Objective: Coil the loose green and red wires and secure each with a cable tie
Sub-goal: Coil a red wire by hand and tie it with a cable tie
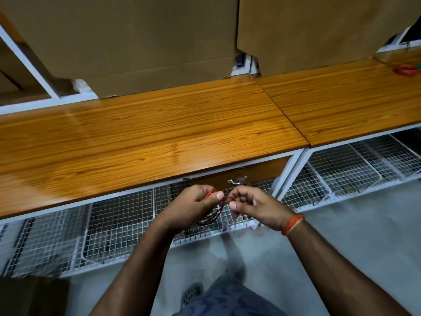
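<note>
A coil of red wire (213, 216) hangs below my two hands, in front of the wooden bench's front edge. My left hand (193, 206) grips the top of the coil, thumb pressed over the strands. My right hand (252, 205) pinches a short end of the red wire between thumb and fingers, close beside the left hand. Far away at the bench's right end lie more red wire (406, 70) and a bit of green wire (418, 65). No cable tie can be made out.
The long wooden bench (148, 137) runs across the view, with cardboard boxes (127, 39) standing along its back. A drawer with a metal handle (237, 180) sits under the bench edge. White wire-mesh baskets (95, 226) fill the shelf below. A floor drain (192, 291) lies near my legs.
</note>
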`<state>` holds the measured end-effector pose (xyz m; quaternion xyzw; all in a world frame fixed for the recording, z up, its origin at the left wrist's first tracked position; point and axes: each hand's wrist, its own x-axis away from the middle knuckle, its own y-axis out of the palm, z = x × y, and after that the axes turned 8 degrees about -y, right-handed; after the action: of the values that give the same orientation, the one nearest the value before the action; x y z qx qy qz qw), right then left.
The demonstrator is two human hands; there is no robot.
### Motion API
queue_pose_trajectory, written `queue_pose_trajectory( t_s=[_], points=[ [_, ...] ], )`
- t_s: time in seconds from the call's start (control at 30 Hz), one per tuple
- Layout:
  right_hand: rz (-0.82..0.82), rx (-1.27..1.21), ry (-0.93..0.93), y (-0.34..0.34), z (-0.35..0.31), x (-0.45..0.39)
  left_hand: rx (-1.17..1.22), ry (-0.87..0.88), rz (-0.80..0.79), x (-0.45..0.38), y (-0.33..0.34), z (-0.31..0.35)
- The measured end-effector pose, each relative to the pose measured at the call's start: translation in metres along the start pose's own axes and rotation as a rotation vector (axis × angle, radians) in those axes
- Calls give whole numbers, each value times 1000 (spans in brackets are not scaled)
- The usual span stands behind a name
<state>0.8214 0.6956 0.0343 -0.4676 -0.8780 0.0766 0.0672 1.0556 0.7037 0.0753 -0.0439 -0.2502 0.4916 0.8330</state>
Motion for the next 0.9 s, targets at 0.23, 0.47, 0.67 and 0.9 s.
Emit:
queue_pose_trajectory(
  t_s=[0.23, 0.47, 0.67, 0.9],
  points=[
    [120, 280, -253, 11, -3, -17, 49, 9, 134, -5, -2, -8],
    [83, 297, -165, -22, 15, -21, 151, -66, 170, -1, -9, -25],
    [68, 294, -142, -38, 25, -21, 248, -114, 163, 2, -15, -33],
    [274, 290, -153, -28, 20, -27, 766, -278, -99, -4, -17, -36]
  ],
)
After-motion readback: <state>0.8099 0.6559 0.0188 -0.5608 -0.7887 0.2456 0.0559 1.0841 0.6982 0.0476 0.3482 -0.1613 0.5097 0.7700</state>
